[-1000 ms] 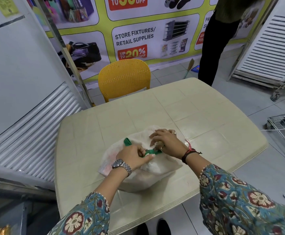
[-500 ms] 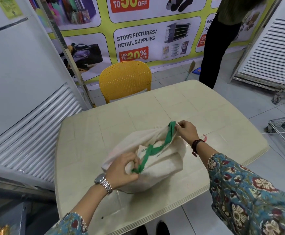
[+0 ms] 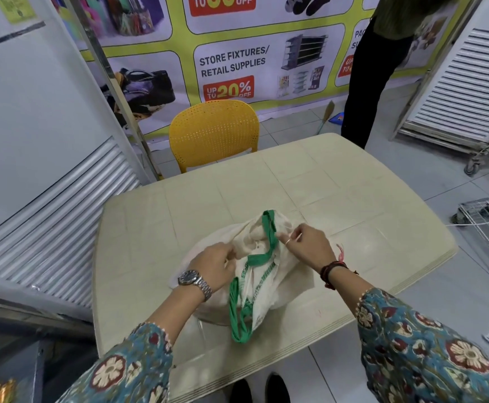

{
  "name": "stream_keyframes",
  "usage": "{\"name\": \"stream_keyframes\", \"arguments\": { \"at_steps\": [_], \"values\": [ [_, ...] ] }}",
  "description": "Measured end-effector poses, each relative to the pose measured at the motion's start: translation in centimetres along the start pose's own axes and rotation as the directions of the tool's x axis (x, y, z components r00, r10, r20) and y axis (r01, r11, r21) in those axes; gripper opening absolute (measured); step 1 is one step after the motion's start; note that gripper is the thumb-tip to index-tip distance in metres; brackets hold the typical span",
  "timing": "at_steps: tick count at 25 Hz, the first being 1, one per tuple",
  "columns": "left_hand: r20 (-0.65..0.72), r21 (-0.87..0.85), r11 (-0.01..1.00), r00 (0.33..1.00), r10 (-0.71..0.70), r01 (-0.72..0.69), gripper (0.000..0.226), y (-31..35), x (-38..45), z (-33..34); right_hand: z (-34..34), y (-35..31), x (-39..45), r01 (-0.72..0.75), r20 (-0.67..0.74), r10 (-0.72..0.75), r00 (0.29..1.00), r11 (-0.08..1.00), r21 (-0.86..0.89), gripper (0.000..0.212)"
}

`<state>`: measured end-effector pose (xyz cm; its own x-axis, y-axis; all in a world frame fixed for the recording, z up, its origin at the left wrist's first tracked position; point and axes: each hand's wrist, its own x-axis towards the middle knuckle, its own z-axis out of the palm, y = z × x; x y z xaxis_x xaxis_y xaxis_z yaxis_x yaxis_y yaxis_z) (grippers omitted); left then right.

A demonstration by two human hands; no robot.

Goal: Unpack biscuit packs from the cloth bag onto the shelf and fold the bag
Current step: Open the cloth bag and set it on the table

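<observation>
A cream cloth bag with green handles and green print sits bulging on the near half of the beige table. My left hand grips the left edge of the bag's mouth. My right hand pinches the right edge beside the upper green handle. The second green handle hangs loose down the bag's front. The mouth is pulled partly apart; the contents are hidden inside the cloth.
A yellow chair stands at the table's far side. White louvred panels stand to the left and another at the right. A person in black trousers stands beyond the table. A wire rack is on the floor at right.
My hands untied the green handles and spread apart. One handle has dropped down the bag's front, and both hands now hold the cloth edges of the mouth.
</observation>
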<state>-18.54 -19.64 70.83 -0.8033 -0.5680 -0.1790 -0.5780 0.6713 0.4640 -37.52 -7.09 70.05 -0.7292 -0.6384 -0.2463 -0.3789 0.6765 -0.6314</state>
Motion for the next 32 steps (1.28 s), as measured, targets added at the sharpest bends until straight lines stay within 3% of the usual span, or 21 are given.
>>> {"name": "stream_keyframes", "arguments": {
  "at_steps": [2, 4, 6, 8, 10, 12, 13, 15, 17, 19, 22, 25, 29, 32],
  "values": [
    [0.046, -0.082, 0.996, 0.998, -0.031, 0.035, 0.013, 0.7, 1.5, 1.4, 0.6, 0.2, -0.7, 0.013, 0.18, 0.025, 0.983, 0.979, -0.203, 0.046],
    [0.118, -0.167, 0.98, 0.989, -0.088, 0.108, 0.022, 1.0, 2.5, 3.0, 1.3, 0.5, -1.2, 0.039, 0.211, 0.007, 0.977, 0.977, -0.212, 0.044],
    [0.135, -0.19, 0.973, 0.985, -0.107, 0.132, 0.031, 0.8, 2.8, 3.9, 1.5, 0.6, -1.7, 0.036, 0.177, -0.019, 0.984, 0.995, -0.097, 0.04],
    [0.08, -0.229, 0.968, 0.993, -0.084, 0.1, 0.028, 0.4, 2.5, 3.7, 1.2, 0.9, -2.3, -0.143, 0.173, 0.097, 0.98, 0.951, 0.273, 0.027],
    [-0.021, -0.261, 0.964, 0.999, -0.047, 0.04, 0.026, -0.2, 1.6, 2.9, 0.8, 1.3, -3.2, -0.333, 0.248, 0.223, 0.943, 0.625, 0.706, 0.022],
    [-0.111, -0.249, 0.968, 0.993, -0.046, 0.017, 0.035, -1.1, 0.3, 2.3, -0.1, 2.6, -3.8, -0.384, 0.312, 0.263, 0.913, 0.294, 0.875, 0.027],
    [-0.135, -0.221, 0.975, 0.989, -0.067, 0.036, 0.037, -1.6, -0.4, 2.0, -0.5, 3.4, -3.9, -0.388, 0.329, 0.281, 0.902, 0.188, 0.902, 0.028],
    [-0.12, -0.118, 0.987, 0.986, -0.119, 0.104, 0.032, -2.7, -1.9, 1.4, -1.0, 5.0, -4.1, -0.377, 0.325, 0.34, 0.883, 0.1, 0.921, 0.025],
    [-0.046, -0.004, 0.987, 0.986, -0.161, 0.161, 0.024, -3.7, -3.2, 0.8, -1.3, 6.6, -4.4, -0.361, 0.26, 0.412, 0.873, 0.188, 0.913, 0.022],
    [0.011, 0.054, 0.98, 0.981, -0.192, 0.191, 0.027, -4.7, -4.7, 0.6, -1.7, 8.1, -4.8, -0.347, 0.128, 0.472, 0.873, 0.414, 0.842, 0.016],
    [0.065, 0.142, 0.967, 0.973, -0.222, 0.211, 0.056, -5.7, -7.7, 1.5, -2.0, 9.9, -5.4, -0.32, -0.04, 0.485, 0.873, 0.634, 0.704, 0.006],
    [0.127, 0.224, 0.938, 0.946, -0.298, 0.265, 0.083, -5.3, -11.0, 3.7, -0.9, 11.3, -5.8, -0.289, -0.221, 0.427, 0.877, 0.836, 0.466, 0.014],
    [0.181, 0.284, 0.891, 0.892, -0.414, 0.356, 0.109, -4.6, -13.5, 6.7, 0.2, 11.9, -6.1, -0.337, -0.332, 0.495, 0.803, 0.837, 0.432, 0.025],
    [0.11, 0.346, 0.83, 0.859, -0.499, 0.438, 0.104, -5.2, -12.2, 6.1, 0.5, 11.6, -6.2, -0.312, -0.329, 0.443, 0.834, 0.871, 0.381, 0.029]
  ]
}}
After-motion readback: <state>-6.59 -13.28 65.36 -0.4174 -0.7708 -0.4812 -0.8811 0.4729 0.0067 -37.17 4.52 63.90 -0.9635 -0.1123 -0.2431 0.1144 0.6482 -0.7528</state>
